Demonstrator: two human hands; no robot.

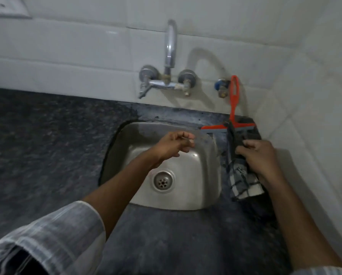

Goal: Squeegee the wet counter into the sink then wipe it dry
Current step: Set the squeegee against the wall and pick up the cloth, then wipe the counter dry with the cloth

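The right grip (pixel 260 155) is closed around a grey and white checked cloth (pixel 243 183). The cloth hangs down from the hand over the narrow strip of dark speckled stone table (pixel 47 139) to the right of the sink. The upper part of the cloth reaches up to the head of the squeegee.

The left grip (pixel 176 145) holds nothing. Its fingers are loosely curled, with the thumb near the fingertips, and it floats above the back part of the shiny square metal sink (pixel 196 175). The left arm reaches across the sink from the near left, with a grey striped sleeve (pixel 63 235) pushed up.

The orange plastic squeegee with a grey rubber blade (pixel 234 108) stands in the far right corner of the table. Its long handle leans up against the white tiled wall (pixel 76 46), and its blade rests on the table just behind the right back corner of the sink. The cloth covers part of the blade on the right side.

The sink is sunk into the table, near the right end. A round metal drain (pixel 163 182) sits in its bottom. A silver tap with a tall curved spout (pixel 171 56) is fixed to the wall behind the sink. A small blue-handled valve (pixel 221 87) sits on the wall right beside the squeegee handle.
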